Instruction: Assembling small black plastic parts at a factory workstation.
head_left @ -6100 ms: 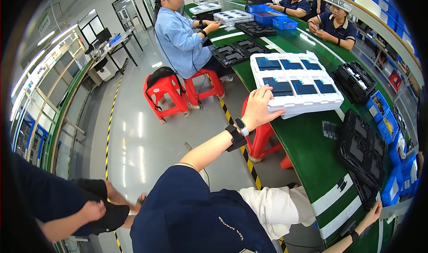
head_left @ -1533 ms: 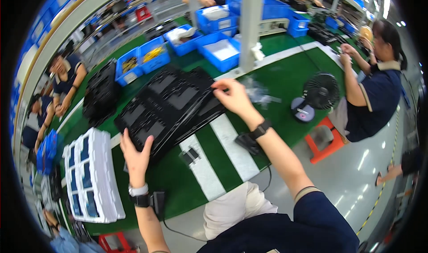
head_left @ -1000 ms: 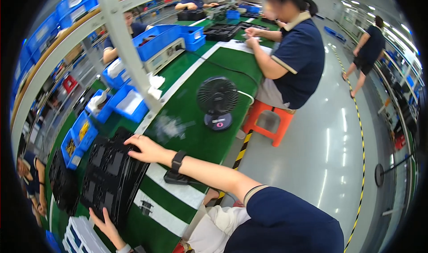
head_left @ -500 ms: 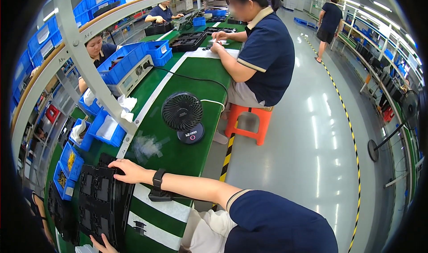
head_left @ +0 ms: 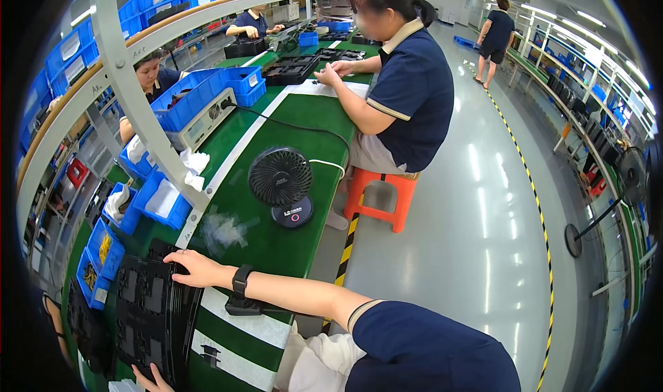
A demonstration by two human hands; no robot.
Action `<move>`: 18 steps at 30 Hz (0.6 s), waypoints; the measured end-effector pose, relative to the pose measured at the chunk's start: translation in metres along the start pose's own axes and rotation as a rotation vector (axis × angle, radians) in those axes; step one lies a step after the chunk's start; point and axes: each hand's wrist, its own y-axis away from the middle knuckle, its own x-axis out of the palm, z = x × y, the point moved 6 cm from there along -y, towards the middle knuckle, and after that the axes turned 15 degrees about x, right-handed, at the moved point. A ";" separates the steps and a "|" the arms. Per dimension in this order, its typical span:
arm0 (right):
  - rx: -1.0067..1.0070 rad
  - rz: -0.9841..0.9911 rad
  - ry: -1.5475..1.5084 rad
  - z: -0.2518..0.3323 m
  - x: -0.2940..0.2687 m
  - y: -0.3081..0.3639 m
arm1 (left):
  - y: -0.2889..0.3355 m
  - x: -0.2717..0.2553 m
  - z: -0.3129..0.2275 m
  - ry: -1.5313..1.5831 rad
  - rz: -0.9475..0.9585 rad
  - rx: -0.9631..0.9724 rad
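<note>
A stack of black plastic trays (head_left: 143,316) with square recesses lies at the lower left of the green bench. My right hand (head_left: 197,268), with a black band on its wrist, grips the far edge of the stack, fingers curled over it. At the near end, my left hand (head_left: 153,379) holds the edge with thumb and fingers; the picture's lower border cuts part of it off. A small black part (head_left: 210,354) rests on a white strip (head_left: 231,361) beside the stack. Another black tray (head_left: 88,330) lies to the left.
A black desk fan (head_left: 280,179) stands beyond my right arm. Blue bins (head_left: 103,250) with small yellow parts sit along the left, under a metal frame post (head_left: 117,81). A co-worker (head_left: 407,102) sits on an orange stool (head_left: 380,198) farther up the green bench (head_left: 304,122).
The view has shifted slightly. Both my hands keep their places on the tray stack. A co-worker's hands have moved a little, and the person in the aisle has walked farther off.
</note>
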 end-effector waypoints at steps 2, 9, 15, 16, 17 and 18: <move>-0.022 -0.019 0.013 -0.002 -0.002 -0.002 | -0.004 0.002 -0.002 0.000 0.006 0.023; -0.026 -0.012 -0.011 -0.005 0.002 -0.003 | -0.010 0.013 0.072 -0.071 -0.080 0.007; -0.020 -0.013 -0.005 -0.005 -0.001 -0.002 | -0.007 0.015 0.064 0.016 -0.095 -0.027; -0.019 -0.009 -0.008 -0.004 0.000 -0.002 | -0.007 0.014 0.062 0.012 -0.095 -0.030; -0.023 -0.010 -0.010 -0.004 -0.001 -0.002 | -0.007 0.015 0.060 0.009 -0.092 -0.025; -0.027 -0.011 -0.011 -0.004 -0.001 -0.002 | -0.006 0.015 0.059 0.007 -0.090 -0.020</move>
